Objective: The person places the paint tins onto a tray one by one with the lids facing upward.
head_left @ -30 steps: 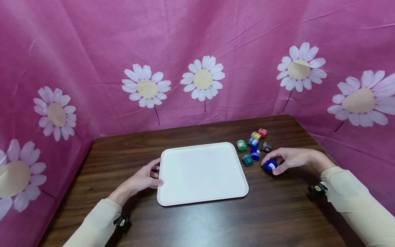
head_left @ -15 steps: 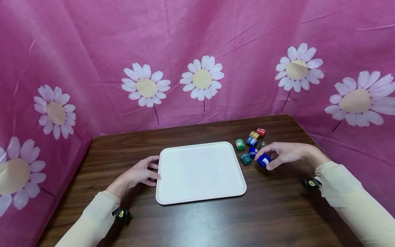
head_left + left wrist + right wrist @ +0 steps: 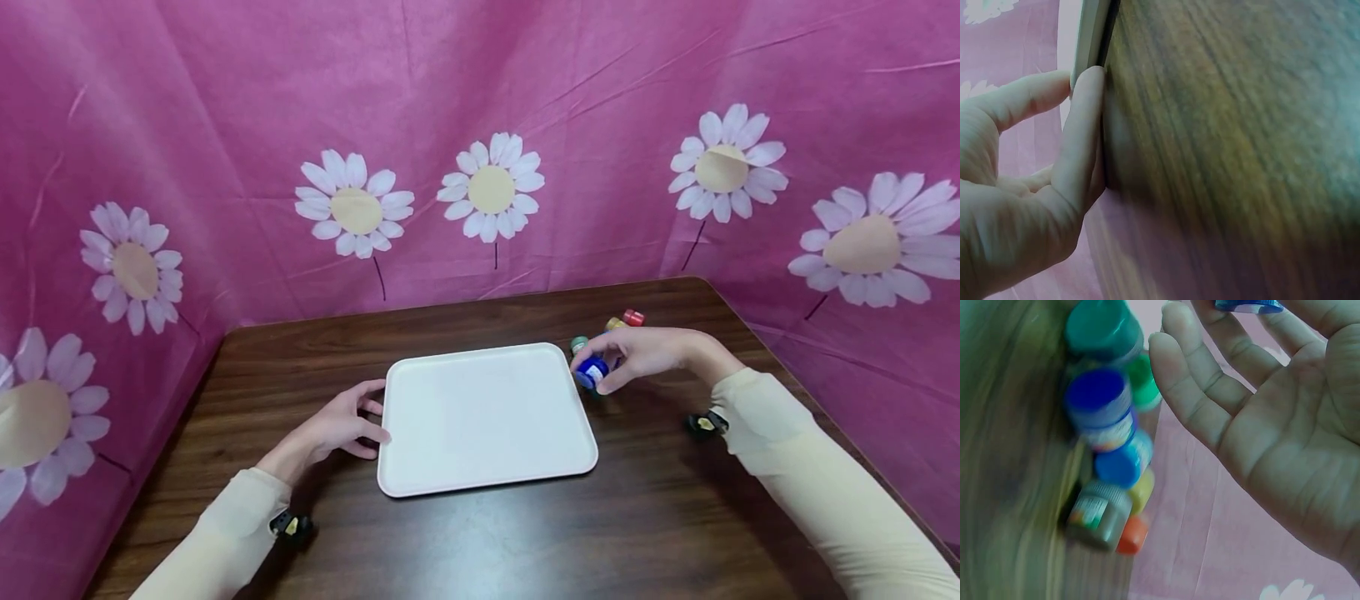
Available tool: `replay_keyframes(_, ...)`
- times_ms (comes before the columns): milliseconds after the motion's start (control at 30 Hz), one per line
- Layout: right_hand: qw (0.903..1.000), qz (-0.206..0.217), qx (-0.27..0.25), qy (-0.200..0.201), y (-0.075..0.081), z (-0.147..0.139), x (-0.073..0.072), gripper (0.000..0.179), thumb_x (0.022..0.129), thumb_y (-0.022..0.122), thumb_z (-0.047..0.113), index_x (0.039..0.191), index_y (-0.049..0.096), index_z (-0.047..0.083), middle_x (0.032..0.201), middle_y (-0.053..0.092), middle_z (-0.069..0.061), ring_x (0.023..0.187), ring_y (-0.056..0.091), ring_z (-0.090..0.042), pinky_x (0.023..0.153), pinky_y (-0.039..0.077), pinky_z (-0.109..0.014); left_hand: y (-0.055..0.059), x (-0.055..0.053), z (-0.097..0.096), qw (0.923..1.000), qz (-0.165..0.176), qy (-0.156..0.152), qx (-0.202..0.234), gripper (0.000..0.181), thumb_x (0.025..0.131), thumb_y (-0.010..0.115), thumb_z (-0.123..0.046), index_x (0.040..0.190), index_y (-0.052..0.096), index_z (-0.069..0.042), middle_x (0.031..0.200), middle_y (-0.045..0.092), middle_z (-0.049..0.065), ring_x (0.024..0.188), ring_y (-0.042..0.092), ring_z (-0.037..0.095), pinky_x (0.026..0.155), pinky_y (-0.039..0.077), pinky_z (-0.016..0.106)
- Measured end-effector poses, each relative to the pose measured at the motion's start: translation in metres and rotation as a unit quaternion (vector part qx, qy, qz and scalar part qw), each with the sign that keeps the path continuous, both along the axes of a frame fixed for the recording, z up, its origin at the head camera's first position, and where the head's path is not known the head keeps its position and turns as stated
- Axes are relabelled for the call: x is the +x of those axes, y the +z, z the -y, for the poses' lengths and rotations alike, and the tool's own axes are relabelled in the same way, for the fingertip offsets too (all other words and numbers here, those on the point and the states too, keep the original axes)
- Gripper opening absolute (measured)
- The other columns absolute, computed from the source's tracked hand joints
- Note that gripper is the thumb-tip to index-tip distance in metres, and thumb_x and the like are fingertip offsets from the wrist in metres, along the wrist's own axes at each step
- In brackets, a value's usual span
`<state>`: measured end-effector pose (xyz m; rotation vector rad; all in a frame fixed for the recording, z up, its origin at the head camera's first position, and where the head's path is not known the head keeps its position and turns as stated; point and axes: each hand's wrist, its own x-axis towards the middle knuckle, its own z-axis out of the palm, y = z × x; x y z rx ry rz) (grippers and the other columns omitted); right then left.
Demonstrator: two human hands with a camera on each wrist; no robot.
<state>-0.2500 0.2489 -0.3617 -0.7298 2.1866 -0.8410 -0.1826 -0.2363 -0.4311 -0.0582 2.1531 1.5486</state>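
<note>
My left hand rests its thumb and fingertips against the left rim of a white rectangular tray. The left wrist view shows the thumb and one finger touching the tray's edge. With thumb and fingers, my right hand grips a blue paint jar close to the tray's right edge. Only a sliver of that jar appears in the right wrist view. Behind the right hand are more paint jars, among them a teal one, a dark blue one and a grey one.
A red jar and a yellow jar lie behind the right hand; a green jar is partly covered by it. Everything stands on a dark wooden table. A pink curtain with daisies surrounds the table.
My right hand has carried the blue jar leftward and away from me, over the other jars toward the tray. The left hand stays at the tray's left rim.
</note>
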Motion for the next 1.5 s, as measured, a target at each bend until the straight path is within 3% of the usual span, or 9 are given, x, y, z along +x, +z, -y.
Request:
replay_keyframes(267, 0.9979, -0.033, -0.034, 0.044, 0.001, 0.035, -0.008, 0.048, 0.091, 0.077, 0.021, 0.136, 0.063, 0.013, 0.123, 0.063, -0.002, 0.110, 0.057, -0.027, 0.094, 0.051, -0.043, -0.002, 0.005, -0.002, 0.9998, -0.010, -0.002, 0.014, 0.093, 0.078, 0.078, 0.008, 0.156, 0.029, -0.007, 0.122, 0.045, 0.024, 0.085, 0.066, 0.027, 0.067, 0.062, 0.048)
replay_keyframes(500, 0.9941, -0.042, -0.068, 0.073, -0.006, 0.058, -0.014, 0.047, 0.094, 0.074, 0.018, 0.138, 0.060, 0.009, 0.120, 0.063, -0.003, 0.106, 0.057, -0.027, 0.090, 0.052, -0.042, -0.002, 0.008, 0.000, 0.9997, -0.010, -0.009, 0.020, 0.090, 0.081, 0.078, 0.006, 0.156, 0.029, -0.007, 0.124, 0.046, 0.024, 0.089, 0.065, 0.028, 0.070, 0.062, 0.048)
replay_keyframes(933, 0.9940, -0.007, -0.089, 0.063, -0.017, 0.102, -0.025, 0.053, 0.093, 0.076, 0.022, 0.141, 0.059, 0.011, 0.124, 0.061, -0.004, 0.111, 0.056, -0.029, 0.091, 0.052, -0.041, -0.002, 0.006, 0.001, 0.9995, -0.013, -0.021, 0.021, 0.092, 0.080, 0.078, 0.006, 0.156, 0.027, -0.006, 0.122, 0.043, 0.023, 0.087, 0.065, 0.027, 0.069, 0.062, 0.048)
replay_keyframes(1233, 0.9927, -0.010, -0.107, 0.056, -0.019, 0.136, -0.028, 0.053, 0.093, 0.075, 0.011, 0.142, 0.057, 0.007, 0.118, 0.064, -0.007, 0.097, 0.064, -0.025, 0.085, 0.057, -0.038, -0.004, 0.002, 0.002, 0.9994, -0.028, -0.017, 0.011, 0.093, 0.076, 0.080, 0.006, 0.155, 0.030, -0.005, 0.118, 0.047, 0.023, 0.083, 0.066, 0.026, 0.065, 0.062, 0.046)
replay_keyframes(1500, 0.9898, 0.015, -0.139, 0.029, -0.023, 0.169, -0.025, 0.052, 0.093, 0.075, 0.008, 0.141, 0.056, 0.003, 0.112, 0.064, -0.011, 0.098, 0.066, -0.040, 0.083, 0.060, -0.046, -0.003, 0.003, 0.001, 0.9998, -0.019, -0.010, 0.003, 0.092, 0.077, 0.080, 0.005, 0.154, 0.031, -0.006, 0.119, 0.047, 0.023, 0.083, 0.066, 0.026, 0.065, 0.062, 0.046)
